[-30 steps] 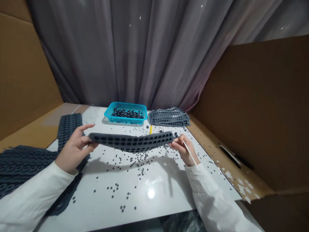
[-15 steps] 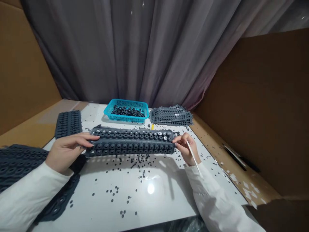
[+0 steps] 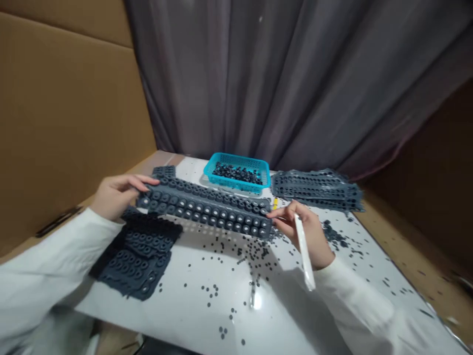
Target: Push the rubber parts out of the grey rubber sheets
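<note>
A long dark grey moulded rubber sheet (image 3: 207,204), set with rows of round ring-like parts, is held up above the white table, tilted with its left end higher. My left hand (image 3: 118,195) pinches its left end between thumb and fingers. At the right end, my right hand (image 3: 305,231) grips the edge with thumb and forefinger. A thin white stick-like tool (image 3: 305,256) is also tucked in my right hand, pointing down toward the wrist. Under the left forearm lie more dark rubber sheets (image 3: 136,261).
A blue basket (image 3: 237,185) of small black pieces stands at the back. Perforated grey sheets (image 3: 318,190) are stacked at the back right. Small black discs (image 3: 254,249) are scattered over the white table (image 3: 192,315). Cardboard walls (image 3: 74,98) stand at the sides.
The view has turned left, so the table things appear farther right. The rubber sheet has gone from nearly level to tilted, its left end raised. Both hands keep their hold.
</note>
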Motion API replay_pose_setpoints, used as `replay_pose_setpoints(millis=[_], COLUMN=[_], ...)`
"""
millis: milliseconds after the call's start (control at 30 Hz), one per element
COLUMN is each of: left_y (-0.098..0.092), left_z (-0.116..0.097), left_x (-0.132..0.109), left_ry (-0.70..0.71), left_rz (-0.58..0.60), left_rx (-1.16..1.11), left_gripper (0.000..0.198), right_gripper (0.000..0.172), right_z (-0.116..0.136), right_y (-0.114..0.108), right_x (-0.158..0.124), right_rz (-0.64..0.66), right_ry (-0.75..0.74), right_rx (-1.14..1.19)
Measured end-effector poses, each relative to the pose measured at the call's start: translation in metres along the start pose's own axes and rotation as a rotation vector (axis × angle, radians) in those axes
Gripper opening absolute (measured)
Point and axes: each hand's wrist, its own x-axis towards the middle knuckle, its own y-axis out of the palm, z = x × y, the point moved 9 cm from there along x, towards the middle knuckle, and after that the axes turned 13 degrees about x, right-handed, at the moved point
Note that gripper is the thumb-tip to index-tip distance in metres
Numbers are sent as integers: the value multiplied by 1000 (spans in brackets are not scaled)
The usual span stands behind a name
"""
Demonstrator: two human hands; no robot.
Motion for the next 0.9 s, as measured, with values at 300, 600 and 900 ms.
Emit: replay_pose_setpoints(millis=[300, 600, 900], left_y=[-128, -127, -29], left_z=[110, 160, 62], left_x=[15, 0, -56], left_ry=[-335, -364, 73], left_rz=[-42, 203, 441], left_rx=[109, 427, 623], left_gripper=[20, 53, 28], right_gripper=[29, 34, 51], right_z=[-66, -129, -143], right_y=[202, 234, 289], right_x=[35, 98, 98], right_rz=[361, 294, 112], right_ry=[153, 242, 265], right_rx=[108, -321, -183])
